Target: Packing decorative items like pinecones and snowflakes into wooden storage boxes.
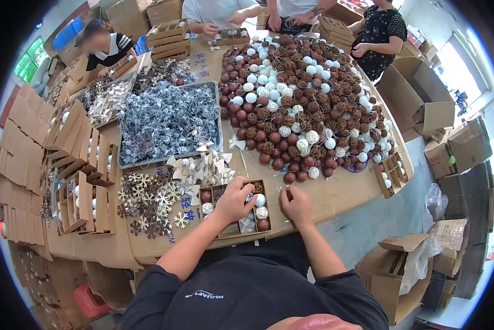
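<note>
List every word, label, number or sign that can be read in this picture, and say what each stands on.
I describe the writing without copying it out.
Dark shirt: pale lettering on the chest.
Cardboard table cover: blue printed characters, partly covered by the decorations.
Cardboard boxes at the right: faint print, too small and blurred to read.

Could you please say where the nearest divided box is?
In the head view, the box lies at the near edge of the table, just left of centre, beneath the left hand.
</note>
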### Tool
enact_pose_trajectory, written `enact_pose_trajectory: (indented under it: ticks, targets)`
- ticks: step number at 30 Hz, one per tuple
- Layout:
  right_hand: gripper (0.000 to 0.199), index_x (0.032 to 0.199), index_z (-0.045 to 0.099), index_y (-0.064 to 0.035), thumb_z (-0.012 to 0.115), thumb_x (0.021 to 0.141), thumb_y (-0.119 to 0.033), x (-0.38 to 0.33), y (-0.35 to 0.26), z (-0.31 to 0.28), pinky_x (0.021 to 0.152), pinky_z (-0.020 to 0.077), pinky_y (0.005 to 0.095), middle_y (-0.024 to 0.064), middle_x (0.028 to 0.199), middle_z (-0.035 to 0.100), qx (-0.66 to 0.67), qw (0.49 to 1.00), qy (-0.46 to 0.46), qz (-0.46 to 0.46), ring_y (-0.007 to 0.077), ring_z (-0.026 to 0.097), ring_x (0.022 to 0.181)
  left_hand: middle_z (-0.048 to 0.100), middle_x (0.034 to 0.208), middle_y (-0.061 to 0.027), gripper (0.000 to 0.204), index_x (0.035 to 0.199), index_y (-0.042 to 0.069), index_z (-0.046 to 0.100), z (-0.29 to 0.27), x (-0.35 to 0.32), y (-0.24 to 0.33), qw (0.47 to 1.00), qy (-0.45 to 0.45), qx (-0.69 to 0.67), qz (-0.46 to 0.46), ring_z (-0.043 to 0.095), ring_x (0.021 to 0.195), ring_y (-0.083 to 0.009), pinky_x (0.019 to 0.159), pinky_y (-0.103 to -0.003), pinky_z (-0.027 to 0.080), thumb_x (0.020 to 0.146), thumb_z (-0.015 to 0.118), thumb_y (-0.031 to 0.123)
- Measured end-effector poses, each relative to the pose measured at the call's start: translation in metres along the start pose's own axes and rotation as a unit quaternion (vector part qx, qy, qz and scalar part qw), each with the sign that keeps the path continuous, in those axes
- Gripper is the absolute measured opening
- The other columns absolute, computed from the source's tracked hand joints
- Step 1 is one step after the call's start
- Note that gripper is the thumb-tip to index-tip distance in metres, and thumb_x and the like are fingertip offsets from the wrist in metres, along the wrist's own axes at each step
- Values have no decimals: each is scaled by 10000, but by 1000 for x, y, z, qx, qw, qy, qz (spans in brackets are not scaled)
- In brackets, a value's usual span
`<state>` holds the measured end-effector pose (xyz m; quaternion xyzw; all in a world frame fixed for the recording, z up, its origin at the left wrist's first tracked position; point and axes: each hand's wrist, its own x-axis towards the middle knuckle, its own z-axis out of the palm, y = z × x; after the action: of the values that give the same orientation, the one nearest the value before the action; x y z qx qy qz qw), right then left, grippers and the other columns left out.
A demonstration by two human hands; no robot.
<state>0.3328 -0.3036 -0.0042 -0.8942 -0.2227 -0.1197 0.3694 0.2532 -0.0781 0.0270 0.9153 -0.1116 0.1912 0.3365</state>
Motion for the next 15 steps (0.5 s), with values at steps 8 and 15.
enact_pose_trajectory:
  ticks: [8, 15]
  targets:
    - [168, 763, 620, -50, 715, 854, -154, 1, -2, -3, 579, 497, 441, 137, 715, 649, -8, 1000, -11, 3, 332, 644, 660, 568, 1175, -189, 414, 1203, 46, 592, -3, 3, 4, 1000, -4, 4, -17, 558, 1127, -397, 997, -459, 455, 797, 656, 93]
    - [226, 728, 567, -50, 705, 869, -160, 4, -5, -4, 567, 477, 448, 123, 683, 620, -6, 1000, -15, 12, 334, 622, 638, 595, 1239, -191, 409, 1186, 41, 607, -5, 5, 2, 1000, -12, 12, -13, 558, 1180, -386, 1051, -453, 434, 788, 672, 110]
